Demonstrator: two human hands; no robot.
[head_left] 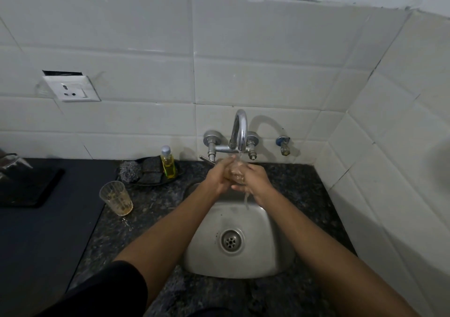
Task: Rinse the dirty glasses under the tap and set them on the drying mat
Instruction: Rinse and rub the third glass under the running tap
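Note:
Over the steel sink (267,251), a clear glass (237,173) sits between both hands under the running tap (239,128). My left hand (219,174) grips its left side and my right hand (255,178) grips its right side. Water streams off the glass into the basin. The hands hide much of this glass. A second glass (116,198), clear with brownish residue, stands upright on the dark counter left of the sink. A dark drying mat (36,190) lies at the far left, with part of a clear glass object (11,162) on its back corner.
Behind the sink's left corner, a dark tray holds a yellow soap bottle (168,162), a steel scourer (131,168) and dark sponges (152,168). A small valve (283,145) juts from the tiled wall right of the tap. A wall socket (71,88) hangs at upper left.

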